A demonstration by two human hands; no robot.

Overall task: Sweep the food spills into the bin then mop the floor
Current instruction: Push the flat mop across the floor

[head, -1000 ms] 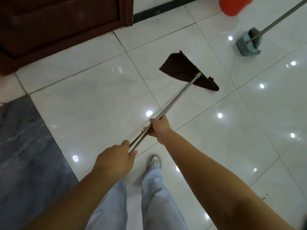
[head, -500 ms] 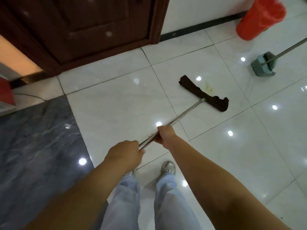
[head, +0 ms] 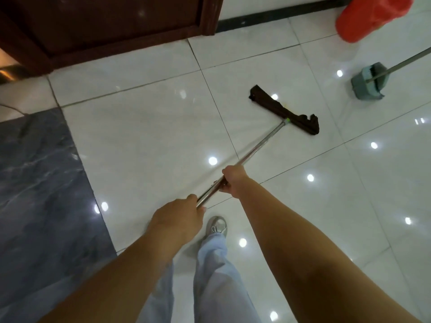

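I hold a mop by its shiny metal handle [head: 258, 145]. My left hand [head: 179, 217] grips the near end of the handle and my right hand [head: 234, 177] grips it a little farther up. The flat dark brown mop head [head: 283, 110] lies on the white floor tiles ahead of me, with a faint yellowish smear just beyond its far edge. A red bin [head: 370, 15] stands at the top right. Below it rests a grey-green dustpan [head: 368, 85] with a long thin handle running off the right edge.
A dark wooden door [head: 105, 24] and its frame fill the top left. A black skirting strip [head: 279, 15] runs along the white wall. Dark grey marble flooring [head: 39, 183] covers the left side. My light trousers and a grey shoe [head: 217, 226] are below the hands.
The mop head turned from showing its broad face to lying flat and narrow on the tile. The view tilted up, bringing the door and red bin further into the frame. Both hands kept their grip.
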